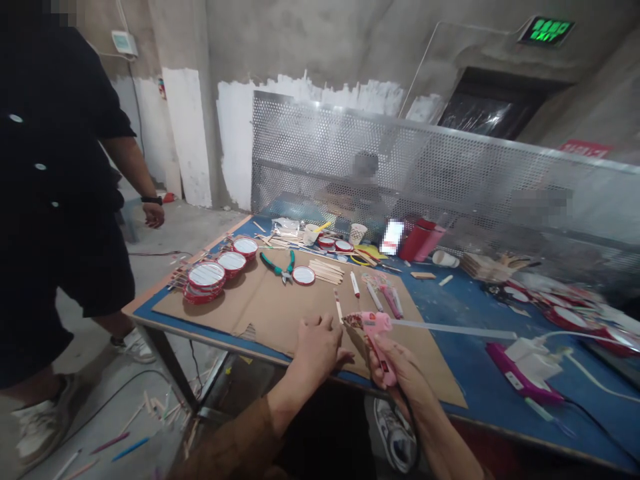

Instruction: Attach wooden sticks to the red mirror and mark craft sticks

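Pink glue gun | inside right-hand grip | left hand just beside

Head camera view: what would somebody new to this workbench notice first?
A pink hot glue gun stands out first, gripped in the right hand above a cardboard sheet, with a long glue stick running out of its back. Further left on the cardboard sit stacked red-rimmed round discs, near green-handled cutters. High on the far wall, a green exit sign glows.
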A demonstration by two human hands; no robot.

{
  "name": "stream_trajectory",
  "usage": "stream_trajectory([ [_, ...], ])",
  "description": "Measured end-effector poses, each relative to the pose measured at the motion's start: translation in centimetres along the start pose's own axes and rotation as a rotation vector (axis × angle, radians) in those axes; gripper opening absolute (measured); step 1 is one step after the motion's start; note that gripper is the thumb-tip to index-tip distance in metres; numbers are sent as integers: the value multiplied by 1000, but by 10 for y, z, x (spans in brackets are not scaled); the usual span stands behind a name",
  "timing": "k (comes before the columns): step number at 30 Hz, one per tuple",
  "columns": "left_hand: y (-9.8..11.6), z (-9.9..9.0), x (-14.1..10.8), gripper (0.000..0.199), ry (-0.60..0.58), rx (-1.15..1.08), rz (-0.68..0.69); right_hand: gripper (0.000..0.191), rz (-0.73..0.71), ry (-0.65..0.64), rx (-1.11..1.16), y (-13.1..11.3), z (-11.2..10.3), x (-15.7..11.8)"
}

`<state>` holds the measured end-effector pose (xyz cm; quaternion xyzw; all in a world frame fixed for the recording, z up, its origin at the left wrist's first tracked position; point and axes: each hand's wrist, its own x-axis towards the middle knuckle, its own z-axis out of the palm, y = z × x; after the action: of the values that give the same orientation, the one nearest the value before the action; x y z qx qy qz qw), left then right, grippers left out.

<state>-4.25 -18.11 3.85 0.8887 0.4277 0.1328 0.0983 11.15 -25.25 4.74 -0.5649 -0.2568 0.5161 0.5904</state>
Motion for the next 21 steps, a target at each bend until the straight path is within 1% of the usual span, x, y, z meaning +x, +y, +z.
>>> stream_trajectory([
  [4,0,1,1,50,17,-2,6,57,9,4,7,3,-2,0],
  [11,0,-2,1,50,-1,-7,1,56,21,5,25,2,-2,-3],
  [16,-1,-1,0,50,-2,-10,15,50,-31,-10,117,5,-3,-5],
  [19,-1,-1,2,51,-1,0,12,49,-61,-16,155,-2,-4,-11],
  [21,-2,-1,2,50,-23,-1,20,50,-96,32,134,-12,-8,-14],
])
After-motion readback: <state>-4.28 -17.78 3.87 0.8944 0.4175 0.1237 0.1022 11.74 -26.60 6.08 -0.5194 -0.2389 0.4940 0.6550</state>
